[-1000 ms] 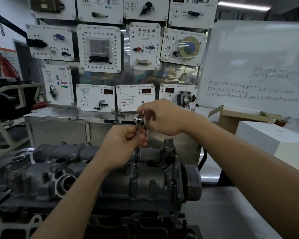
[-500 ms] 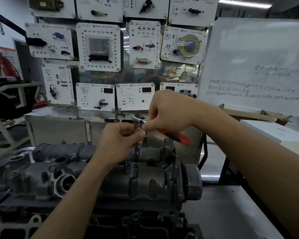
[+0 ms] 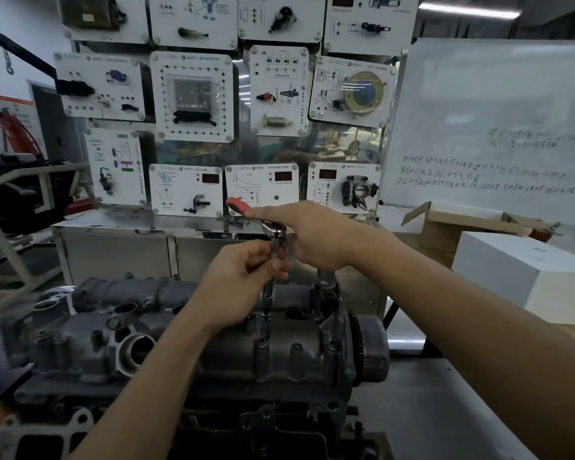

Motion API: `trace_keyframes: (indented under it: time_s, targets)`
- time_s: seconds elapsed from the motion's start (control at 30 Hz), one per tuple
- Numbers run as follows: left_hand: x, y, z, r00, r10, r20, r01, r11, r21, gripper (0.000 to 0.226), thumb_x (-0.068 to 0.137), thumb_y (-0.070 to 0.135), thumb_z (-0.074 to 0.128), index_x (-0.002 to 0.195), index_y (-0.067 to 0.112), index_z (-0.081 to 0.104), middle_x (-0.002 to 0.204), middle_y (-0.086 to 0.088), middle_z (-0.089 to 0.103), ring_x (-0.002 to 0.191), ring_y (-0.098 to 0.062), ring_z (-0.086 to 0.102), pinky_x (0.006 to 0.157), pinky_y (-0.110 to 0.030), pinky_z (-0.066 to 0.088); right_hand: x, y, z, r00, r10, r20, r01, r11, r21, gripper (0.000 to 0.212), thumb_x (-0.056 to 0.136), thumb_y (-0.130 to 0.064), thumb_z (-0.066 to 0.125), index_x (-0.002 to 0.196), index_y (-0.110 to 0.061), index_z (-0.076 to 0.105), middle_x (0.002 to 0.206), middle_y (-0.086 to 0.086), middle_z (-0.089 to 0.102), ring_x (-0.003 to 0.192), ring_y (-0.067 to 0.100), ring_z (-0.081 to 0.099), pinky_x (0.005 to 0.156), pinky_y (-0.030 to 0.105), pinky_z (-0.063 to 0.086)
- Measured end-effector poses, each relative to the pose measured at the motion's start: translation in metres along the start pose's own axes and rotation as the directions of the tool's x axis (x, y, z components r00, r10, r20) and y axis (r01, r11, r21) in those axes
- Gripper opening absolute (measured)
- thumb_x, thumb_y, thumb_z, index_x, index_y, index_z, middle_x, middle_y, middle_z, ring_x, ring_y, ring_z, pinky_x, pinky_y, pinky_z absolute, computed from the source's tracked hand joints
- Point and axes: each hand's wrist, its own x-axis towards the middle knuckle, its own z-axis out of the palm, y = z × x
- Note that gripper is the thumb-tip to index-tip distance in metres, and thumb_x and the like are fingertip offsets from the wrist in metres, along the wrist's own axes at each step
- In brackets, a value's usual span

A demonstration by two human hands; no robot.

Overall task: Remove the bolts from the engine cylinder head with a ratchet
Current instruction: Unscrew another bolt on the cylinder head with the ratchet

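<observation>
Grey metal cylinder head [image 3: 90, 330] stands on the near left part of the tabletop [image 3: 429, 400]. Over its right part, the left hand [image 3: 239, 287] pinches the upright bar of the ratchet [image 3: 274, 231] with curled fingers; the lower end of the bar touches the cylinder head. The right hand [image 3: 319, 240] grips the ratchet at its top, with the index finger straight along the red handle. A white box [image 3: 528, 277] sits at the right edge.

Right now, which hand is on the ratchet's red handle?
The right hand holds the ratchet handle, forefinger along it; the left hand pinches the upright extension below.
</observation>
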Motion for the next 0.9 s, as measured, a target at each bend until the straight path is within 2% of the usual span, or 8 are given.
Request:
trace_keyframes:
  time_s: [0.07,0.17,0.3,0.4,0.53,0.67,0.77,0.9]
  targets:
    - [0.000,-0.001,0.000,1.000,-0.006,-0.028,0.006,1.000,0.015,0.015,0.098,0.003,0.060,0.105,0.011,0.072,0.093,-0.004,0.078,0.088,-0.020,0.074,0.093,-0.042,0.058,0.000,0.000,-0.001,1.000,0.001,-0.003,-0.001,0.998,-0.057,0.079,0.089,-0.001,0.060,0.153,-0.040,0.035,0.149,-0.001,0.051,0.130,0.022,0.052,0.105,0.043,0.047]
    - [0.001,-0.001,0.001,0.993,-0.021,-0.113,0.021,1.000,-0.001,0.007,0.093,0.005,0.069,0.094,0.010,0.072,0.085,-0.006,0.078,0.083,-0.026,0.075,0.090,-0.049,0.059,-0.002,0.001,-0.004,0.999,0.002,-0.036,-0.006,0.993,-0.115,0.060,0.095,-0.015,0.061,0.148,-0.036,0.042,0.144,-0.003,0.053,0.131,0.021,0.049,0.105,0.043,0.045]
    - [0.005,-0.003,0.002,0.967,-0.058,-0.249,0.062,0.998,0.010,0.013,0.084,0.009,0.079,0.080,0.008,0.067,0.075,-0.007,0.076,0.074,-0.027,0.075,0.081,-0.052,0.061,-0.011,-0.005,-0.018,0.993,0.059,-0.103,-0.087,0.953,-0.292,0.032,0.091,-0.048,0.065,0.112,-0.024,0.066,0.097,-0.005,0.059,0.097,0.023,0.061,0.075,0.035,0.049]
    - [0.006,-0.001,0.004,0.952,-0.060,-0.299,0.083,0.994,0.065,0.022,0.076,0.015,0.087,0.075,0.008,0.067,0.070,-0.006,0.074,0.070,-0.026,0.073,0.076,-0.048,0.062,-0.015,-0.014,-0.029,0.992,0.044,-0.115,-0.082,0.932,-0.353,0.041,0.086,-0.055,0.068,0.069,-0.019,0.060,0.071,-0.005,0.058,0.072,0.017,0.060,0.058,0.030,0.042]
    - [0.006,-0.002,0.001,0.946,-0.004,-0.324,0.080,0.972,0.221,0.024,0.075,0.012,0.087,0.067,0.018,0.066,0.065,0.000,0.071,0.065,-0.020,0.068,0.068,-0.045,0.061,-0.019,-0.031,-0.035,0.987,0.020,0.159,-0.005,0.996,-0.090,0.060,0.089,-0.058,0.066,0.050,-0.016,0.048,0.041,-0.010,0.039,0.042,0.008,0.037,0.049,0.019,0.038]
    - [0.004,-0.004,-0.005,0.953,-0.043,-0.299,0.077,0.992,0.102,0.023,0.077,0.014,0.086,0.068,0.023,0.067,0.068,-0.001,0.071,0.065,-0.016,0.068,0.065,-0.035,0.060,-0.015,-0.031,-0.040,0.991,0.020,0.130,-0.012,0.998,-0.060,0.048,0.091,-0.045,0.068,0.063,-0.007,0.068,0.050,-0.005,0.053,0.049,0.007,0.045,0.058,0.026,0.045]
    - [0.003,-0.002,-0.004,0.974,-0.067,-0.215,0.074,0.997,0.023,0.012,0.087,0.013,0.076,0.091,0.024,0.073,0.082,-0.002,0.075,0.083,-0.020,0.073,0.077,-0.035,0.061,-0.015,-0.027,-0.044,0.998,0.068,0.010,-0.065,0.978,-0.200,0.031,0.087,-0.045,0.073,0.075,-0.017,0.076,0.072,-0.003,0.069,0.071,0.013,0.063,0.067,0.034,0.054]
    - [0.003,-0.001,-0.001,0.997,-0.015,-0.078,0.022,0.995,0.095,0.020,0.096,0.012,0.067,0.100,0.030,0.074,0.077,0.000,0.066,0.077,-0.012,0.061,0.080,-0.032,0.054,-0.009,-0.024,-0.037,0.988,0.081,-0.134,-0.132,0.888,-0.440,0.007,0.089,-0.021,0.072,0.083,-0.022,0.069,0.086,-0.001,0.063,0.075,0.021,0.061,0.054,0.030,0.043]
